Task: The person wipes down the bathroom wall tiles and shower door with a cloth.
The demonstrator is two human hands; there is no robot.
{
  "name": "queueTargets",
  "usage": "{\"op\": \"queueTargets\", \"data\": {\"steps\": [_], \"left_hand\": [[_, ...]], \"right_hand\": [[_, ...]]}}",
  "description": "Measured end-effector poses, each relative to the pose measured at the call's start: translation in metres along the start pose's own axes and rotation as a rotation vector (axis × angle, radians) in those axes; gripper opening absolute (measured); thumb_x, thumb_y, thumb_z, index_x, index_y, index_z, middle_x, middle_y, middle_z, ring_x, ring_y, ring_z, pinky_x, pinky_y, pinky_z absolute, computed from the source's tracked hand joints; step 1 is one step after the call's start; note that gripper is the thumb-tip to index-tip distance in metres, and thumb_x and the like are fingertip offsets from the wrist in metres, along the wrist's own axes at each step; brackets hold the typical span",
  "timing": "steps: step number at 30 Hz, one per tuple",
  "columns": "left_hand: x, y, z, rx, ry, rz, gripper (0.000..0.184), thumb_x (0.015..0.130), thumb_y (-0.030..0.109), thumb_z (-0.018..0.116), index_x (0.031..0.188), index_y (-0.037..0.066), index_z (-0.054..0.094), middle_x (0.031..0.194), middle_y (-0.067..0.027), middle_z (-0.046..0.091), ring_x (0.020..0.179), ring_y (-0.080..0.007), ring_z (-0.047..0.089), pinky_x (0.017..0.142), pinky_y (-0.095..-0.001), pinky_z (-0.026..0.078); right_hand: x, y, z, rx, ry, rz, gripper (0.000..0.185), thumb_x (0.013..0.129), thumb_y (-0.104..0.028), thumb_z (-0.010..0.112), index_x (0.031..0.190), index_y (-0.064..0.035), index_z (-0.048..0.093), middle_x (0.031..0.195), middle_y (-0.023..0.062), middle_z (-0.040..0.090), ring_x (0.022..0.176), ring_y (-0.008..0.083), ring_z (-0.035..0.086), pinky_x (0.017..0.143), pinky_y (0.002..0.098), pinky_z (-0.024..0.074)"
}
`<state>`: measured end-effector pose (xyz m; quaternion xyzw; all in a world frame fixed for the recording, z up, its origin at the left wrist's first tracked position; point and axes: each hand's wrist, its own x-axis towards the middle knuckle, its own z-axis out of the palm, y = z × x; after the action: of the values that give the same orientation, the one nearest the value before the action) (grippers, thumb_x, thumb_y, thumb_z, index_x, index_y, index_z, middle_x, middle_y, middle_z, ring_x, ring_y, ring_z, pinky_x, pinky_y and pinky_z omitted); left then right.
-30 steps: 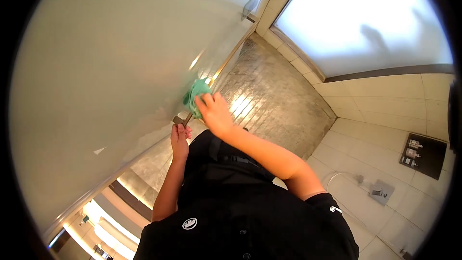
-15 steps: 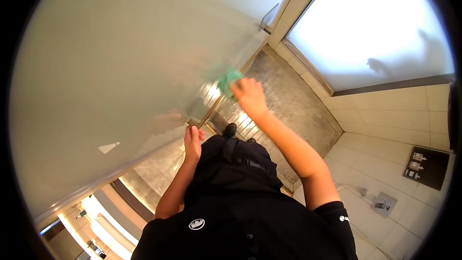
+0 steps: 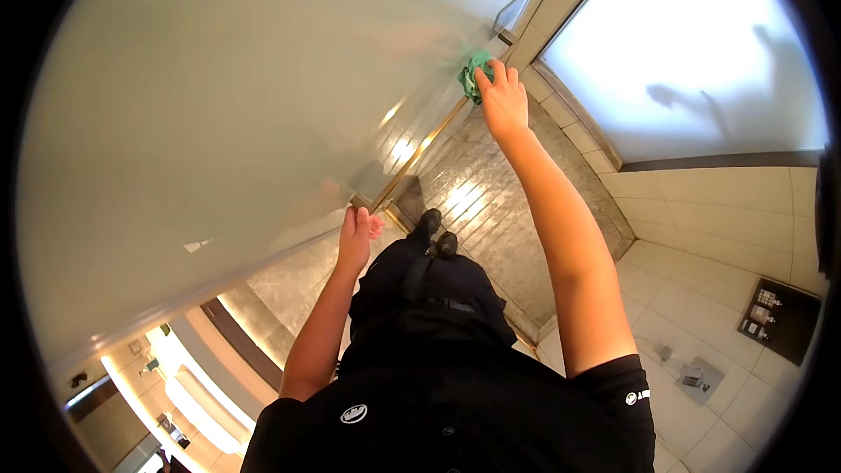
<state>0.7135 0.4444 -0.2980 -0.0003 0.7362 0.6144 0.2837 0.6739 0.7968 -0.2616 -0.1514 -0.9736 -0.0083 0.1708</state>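
A large frosted glass door [image 3: 219, 105] fills the left side of the view. My right hand [image 3: 505, 103], arm stretched forward, is closed on a crumpled green cloth [image 3: 474, 77]. The cloth lies against the glass near the door's far end, close to a metal fitting [image 3: 505, 38]. Down at the near end of the same edge, my left hand [image 3: 356, 235] has its fingers curled around the glass edge. Part of its grip is hidden by the fingers.
Grey floor tiles [image 3: 473, 175] lie below, with my dark shoes [image 3: 447, 243] on them. A bright frosted window [image 3: 692, 52] is at upper right. On the right wall are a dark niche [image 3: 780, 321] with bottles and a shower control [image 3: 699, 378]. A lit basin area [image 3: 206, 407] shows lower left.
My right hand has moved forward along the glass with the green cloth, toward the far fitting, and the arm has straightened. My left hand stays at the glass edge. The view has shifted slightly.
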Motion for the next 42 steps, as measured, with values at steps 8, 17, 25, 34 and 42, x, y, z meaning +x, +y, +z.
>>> {"op": "queueTargets", "data": {"steps": [8, 17, 25, 34, 42], "left_hand": [[0.003, 0.005, -0.007, 0.189, -0.06, 0.011, 0.044, 0.099, 0.05, 0.033, 0.103, 0.008, 0.047, 0.088, -0.003, 0.064, 0.076, -0.0113, 0.057, 0.071, -0.0281, 0.046], [0.002, 0.016, -0.007, 0.135, -0.043, -0.109, 0.041, 0.1, 0.047, 0.034, 0.105, 0.008, 0.044, 0.09, -0.005, 0.065, 0.076, -0.0127, 0.058, 0.071, -0.0295, 0.047], [0.0, 0.025, -0.01, 0.164, -0.064, -0.13, 0.046, 0.098, 0.052, 0.035, 0.115, 0.009, 0.044, 0.097, -0.0064, 0.064, 0.081, -0.0136, 0.058, 0.071, -0.03, 0.046], [0.007, 0.001, -0.018, 0.201, 0.017, -0.108, 0.049, 0.097, 0.053, 0.035, 0.116, 0.01, 0.046, 0.099, -0.0076, 0.064, 0.078, -0.0138, 0.058, 0.071, -0.0309, 0.047], [0.004, 0.012, -0.016, 0.021, -0.035, -0.121, 0.045, 0.098, 0.049, 0.039, 0.12, 0.01, 0.046, 0.103, -0.0064, 0.062, 0.085, -0.0143, 0.057, 0.075, -0.0334, 0.046]], "right_hand": [[-0.013, -0.004, -0.008, 0.016, -0.234, 0.048, 0.073, 0.071, -0.001, 0.065, 0.136, -0.0216, 0.036, 0.15, 0.0101, 0.022, 0.106, 0.0297, 0.049, 0.081, 0.0386, 0.0491], [-0.016, -0.001, -0.011, 0.265, -0.357, 0.044, 0.095, 0.062, -0.002, 0.074, 0.142, -0.0176, 0.024, 0.154, 0.0144, 0.004, 0.105, 0.0372, 0.055, 0.08, 0.0418, 0.0532], [-0.019, -0.009, -0.019, 0.34, -0.42, 0.064, 0.093, 0.064, 0.001, 0.066, 0.145, -0.0172, 0.023, 0.155, 0.0152, 0.001, 0.11, 0.0377, 0.054, 0.084, 0.044, 0.052], [-0.05, -0.045, -0.024, 0.399, -0.475, -0.042, 0.1, 0.061, -0.008, 0.071, 0.147, -0.0104, 0.02, 0.154, 0.0237, -0.006, 0.103, 0.0399, 0.057, 0.082, 0.0416, 0.0529], [-0.079, -0.074, -0.036, 0.496, -0.491, -0.073, 0.104, 0.061, -0.01, 0.074, 0.148, -0.0119, 0.016, 0.153, 0.0223, -0.008, 0.101, 0.0373, 0.057, 0.08, 0.04, 0.0526]]}}
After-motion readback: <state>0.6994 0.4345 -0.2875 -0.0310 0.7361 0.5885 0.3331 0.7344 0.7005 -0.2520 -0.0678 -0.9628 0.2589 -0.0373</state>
